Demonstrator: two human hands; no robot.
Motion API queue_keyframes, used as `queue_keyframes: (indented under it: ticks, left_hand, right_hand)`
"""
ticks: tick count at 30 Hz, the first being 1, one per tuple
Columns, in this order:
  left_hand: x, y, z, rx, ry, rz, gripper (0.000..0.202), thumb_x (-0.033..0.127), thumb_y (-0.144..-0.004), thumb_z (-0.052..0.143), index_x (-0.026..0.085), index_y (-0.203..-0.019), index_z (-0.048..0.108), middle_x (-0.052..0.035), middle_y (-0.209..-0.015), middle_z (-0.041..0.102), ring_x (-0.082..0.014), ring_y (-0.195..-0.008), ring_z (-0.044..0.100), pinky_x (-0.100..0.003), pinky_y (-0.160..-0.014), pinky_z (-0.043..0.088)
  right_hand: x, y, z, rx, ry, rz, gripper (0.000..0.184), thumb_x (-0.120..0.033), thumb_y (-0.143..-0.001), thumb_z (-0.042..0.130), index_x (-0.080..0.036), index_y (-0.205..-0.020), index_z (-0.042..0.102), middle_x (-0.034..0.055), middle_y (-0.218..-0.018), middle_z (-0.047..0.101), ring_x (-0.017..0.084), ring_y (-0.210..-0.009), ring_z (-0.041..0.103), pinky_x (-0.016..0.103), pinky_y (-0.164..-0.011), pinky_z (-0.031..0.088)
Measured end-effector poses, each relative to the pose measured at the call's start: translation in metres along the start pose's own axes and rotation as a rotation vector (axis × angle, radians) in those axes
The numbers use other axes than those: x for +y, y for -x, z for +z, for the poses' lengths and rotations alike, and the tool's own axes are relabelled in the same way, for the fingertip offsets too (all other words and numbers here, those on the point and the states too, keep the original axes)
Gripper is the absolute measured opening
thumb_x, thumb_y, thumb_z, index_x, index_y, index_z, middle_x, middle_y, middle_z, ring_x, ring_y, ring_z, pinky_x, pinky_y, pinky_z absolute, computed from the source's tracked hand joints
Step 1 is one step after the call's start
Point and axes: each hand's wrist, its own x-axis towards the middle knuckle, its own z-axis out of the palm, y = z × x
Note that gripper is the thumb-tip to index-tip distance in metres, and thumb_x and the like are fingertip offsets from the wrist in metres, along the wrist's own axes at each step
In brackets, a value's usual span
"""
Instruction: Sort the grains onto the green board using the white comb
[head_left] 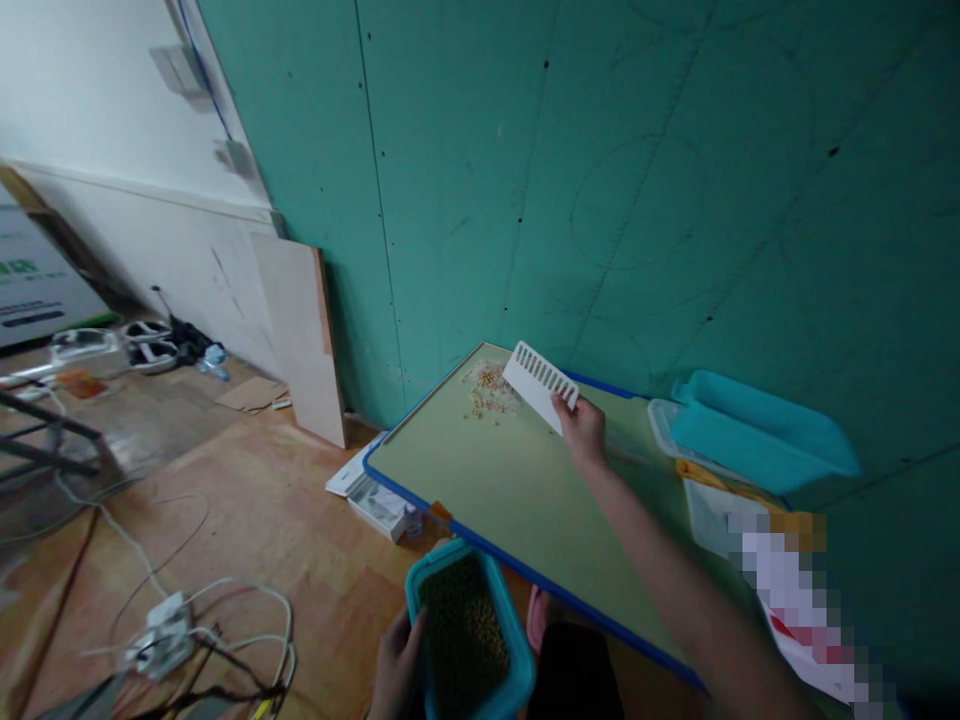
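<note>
My right hand grips a flat white plastic scraper with a row of slots along one edge, held over the tabletop. Beside the scraper's left end lies a scattered patch of small yellowish grains and pale crumbs on the pale green table. Below the table's near edge, my left hand holds a blue rectangular tub by its left side. Inside the tub are dark green grains with yellowish grains on the right. Some left-hand fingers are hidden by the tub.
A turquoise bin and a clear lidded container stand at the table's right, near a yellow cloth. The green wall borders the table's far side. Cables and a power strip lie on the floor at left.
</note>
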Motion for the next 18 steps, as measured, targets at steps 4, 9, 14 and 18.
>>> queue_keyframes:
  ticks: [4, 9, 14, 18]
  left_hand:
    - [-0.006, -0.005, -0.002, -0.040, 0.002, -0.016, 0.073, 0.083, -0.057, 0.073, 0.012, -0.076, 0.079, -0.0148, -0.083, 0.080, -0.0395, -0.094, 0.073, -0.049, -0.094, 0.056]
    - [-0.006, -0.004, -0.001, -0.069, 0.012, -0.026, 0.074, 0.082, -0.059, 0.072, 0.012, -0.080, 0.079, -0.0153, -0.086, 0.080, -0.0370, -0.091, 0.073, -0.046, -0.092, 0.057]
    - [-0.014, -0.004, -0.002, -0.070, 0.029, -0.014, 0.073, 0.081, -0.062, 0.072, 0.011, -0.084, 0.079, -0.0150, -0.088, 0.080, -0.0355, -0.093, 0.073, -0.043, -0.091, 0.057]
    - [-0.019, -0.005, -0.005, -0.070, 0.027, 0.002, 0.072, 0.078, -0.066, 0.071, 0.010, -0.086, 0.079, -0.0147, -0.088, 0.080, -0.0349, -0.092, 0.073, -0.043, -0.090, 0.057]
  right_hand:
    - [-0.004, 0.037, -0.039, 0.075, 0.242, -0.018, 0.069, -0.076, -0.086, 0.047, -0.013, -0.069, 0.072, 0.0116, -0.060, 0.068, 0.018, -0.052, 0.056, 0.028, -0.052, 0.033]
    - [-0.014, 0.074, -0.059, 0.079, 0.358, -0.014, 0.072, -0.077, -0.089, 0.042, -0.015, -0.065, 0.071, 0.0140, -0.060, 0.070, 0.017, -0.049, 0.057, 0.028, -0.051, 0.030]
    - [-0.028, 0.094, -0.052, 0.073, 0.303, 0.017, 0.074, -0.079, -0.087, 0.043, -0.014, -0.064, 0.071, 0.0128, -0.056, 0.068, 0.017, -0.047, 0.057, 0.027, -0.047, 0.031]
    - [-0.029, 0.097, -0.040, 0.046, 0.236, 0.000, 0.070, -0.076, -0.088, 0.048, -0.014, -0.066, 0.072, 0.0124, -0.059, 0.069, 0.018, -0.049, 0.059, 0.027, -0.048, 0.035]
